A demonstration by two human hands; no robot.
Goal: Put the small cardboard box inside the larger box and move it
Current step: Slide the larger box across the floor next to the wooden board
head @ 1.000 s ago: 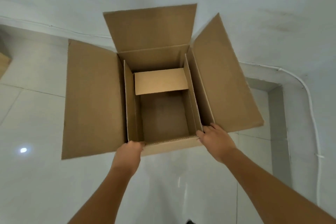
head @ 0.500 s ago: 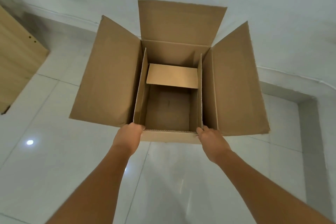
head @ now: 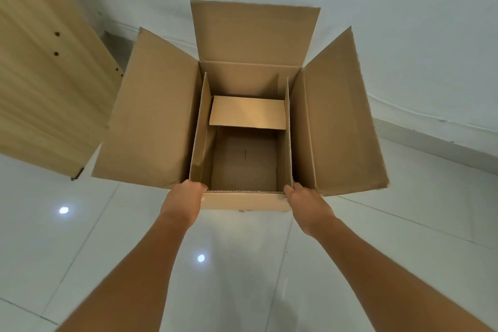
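Head view, small box (head: 244,162) inside larger box (head: 151,116), both hands' fingers (head: 198,187) gripping near rim

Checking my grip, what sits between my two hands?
Head view: only the brown cardboard box's near top edge spans between left hand and right hand.

Brown larger box (head: 151,127) (4 flaps open) holds open small box (head: 244,164) inside.

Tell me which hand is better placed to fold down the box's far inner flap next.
Neither clearly; slightly the right hand. Both grip the near corners of the box, the left hand opposite. The far inner flap lies a bit right of centre, nearer the right hand.
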